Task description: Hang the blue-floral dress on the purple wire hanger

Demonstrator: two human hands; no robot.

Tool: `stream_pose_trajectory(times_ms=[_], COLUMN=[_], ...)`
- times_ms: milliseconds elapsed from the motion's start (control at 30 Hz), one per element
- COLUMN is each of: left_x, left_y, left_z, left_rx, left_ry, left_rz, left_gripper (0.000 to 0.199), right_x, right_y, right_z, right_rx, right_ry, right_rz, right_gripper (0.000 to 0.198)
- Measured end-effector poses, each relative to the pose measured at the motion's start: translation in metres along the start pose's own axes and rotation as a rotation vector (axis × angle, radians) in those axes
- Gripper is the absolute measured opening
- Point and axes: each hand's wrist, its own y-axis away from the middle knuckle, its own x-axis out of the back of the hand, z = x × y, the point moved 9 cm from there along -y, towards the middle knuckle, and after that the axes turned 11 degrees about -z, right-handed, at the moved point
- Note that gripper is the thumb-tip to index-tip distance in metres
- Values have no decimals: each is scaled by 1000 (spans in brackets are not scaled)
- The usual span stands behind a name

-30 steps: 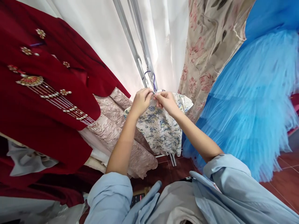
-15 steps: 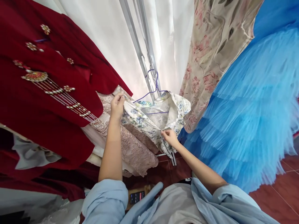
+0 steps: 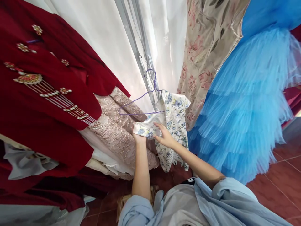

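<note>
A white floral garment (image 3: 175, 116) with blue and yellow flowers hangs by one shoulder from a purple wire hanger (image 3: 136, 114). The hanger's left arm is bare, and its hook is on a grey metal stand. Gripped in my left hand (image 3: 140, 138) is the loose left part of the garment, pulled down below the hanger; most of the fingers are hidden behind the cloth. My right hand (image 3: 166, 138) is just beside that part, fingers and thumb spread apart, close to or touching the fabric without a visible grip.
A dark red velvet garment (image 3: 54, 103) with beaded ornaments hangs at left, above pink brocade cloth (image 3: 117, 135). On the right are a beige floral garment (image 3: 199, 62) and a tiered blue tulle dress (image 3: 244, 103). The metal stand (image 3: 138, 47) rises before white curtains.
The garment's left shoulder has come off the hanger. My left hand has moved right and down with that cloth. My right hand has let go and opened.
</note>
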Motion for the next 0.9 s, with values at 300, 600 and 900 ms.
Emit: stream_pose_trajectory(times_ms=[300,600,900], left_x=[-59,-63,-57], left_y=[74,137,142], left_z=[-52,-125,-87], left_rx=[14,450,269], left_ry=[-763,-702,-1062], left_rz=[-499,-749,-717], left_gripper=[45,62,35], right_x=[-10,89,208], right_y=[39,56,-11], right_z=[51,-8,-38], right_rx=[-318,-227,103], right_ry=[-170,-185,23], right_rz=[-358,-521,10], right_gripper=[9,32,24])
